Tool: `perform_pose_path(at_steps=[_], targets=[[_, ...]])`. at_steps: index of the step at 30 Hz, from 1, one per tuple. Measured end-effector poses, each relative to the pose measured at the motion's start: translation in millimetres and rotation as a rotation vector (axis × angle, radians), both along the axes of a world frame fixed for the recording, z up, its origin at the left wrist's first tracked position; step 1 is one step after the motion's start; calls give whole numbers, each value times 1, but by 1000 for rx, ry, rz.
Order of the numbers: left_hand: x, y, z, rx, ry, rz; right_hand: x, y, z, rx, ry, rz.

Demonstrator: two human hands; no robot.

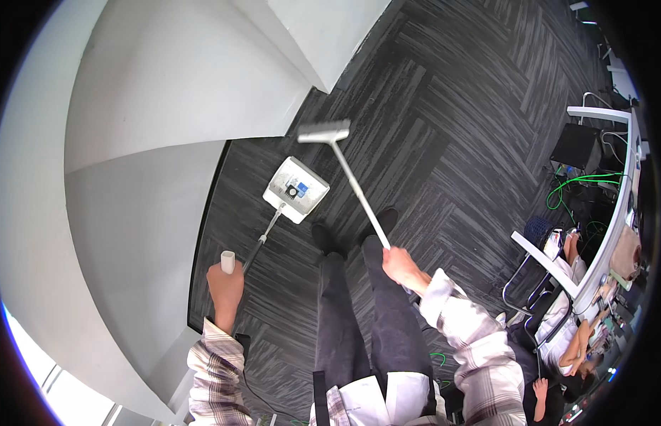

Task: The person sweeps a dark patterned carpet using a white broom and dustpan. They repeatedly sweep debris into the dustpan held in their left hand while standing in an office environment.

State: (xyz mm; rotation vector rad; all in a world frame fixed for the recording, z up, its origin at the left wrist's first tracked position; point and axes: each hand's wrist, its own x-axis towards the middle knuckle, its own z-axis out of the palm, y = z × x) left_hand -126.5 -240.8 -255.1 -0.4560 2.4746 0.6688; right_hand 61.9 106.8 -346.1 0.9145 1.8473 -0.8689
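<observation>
My left hand (225,287) is closed around the handle of a long-handled dustpan (304,186), whose pale top end pokes up above my fist. The white pan lies on the carpet to the front left of my shoes, with bits of debris and a small blue piece in it. My right hand (405,266) grips the white pole of a broom (330,133). Slightly blurred, the broom head is beyond the pan and to its right, its grey bristles facing away from me. Whether the bristles touch the floor I cannot tell.
A white wall (149,197) with jutting corners borders the dark patterned carpet (442,133) on the left. At the right stands a white-framed desk (618,213) with green cables (575,183) and a black box (575,146) beneath. A person (562,335) sits there on a metal-framed chair.
</observation>
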Motion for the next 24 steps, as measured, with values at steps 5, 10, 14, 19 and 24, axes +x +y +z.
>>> perform_pose_path(at_steps=[5, 10, 14, 19, 24], targets=[[-1, 9, 4, 5, 18, -4, 6, 55, 72, -180, -209, -216], [-7, 13, 6, 5, 38, -25, 20, 51, 53, -22, 132, -21], [-11, 20, 9, -2, 33, -13, -9, 39, 2, 155, 443, 55], [-9, 22, 6, -14, 26, 12, -59, 6, -19, 87, 134, -120], [-10, 14, 7, -11, 17, -1, 0, -32, -30, 58, 86, -25]])
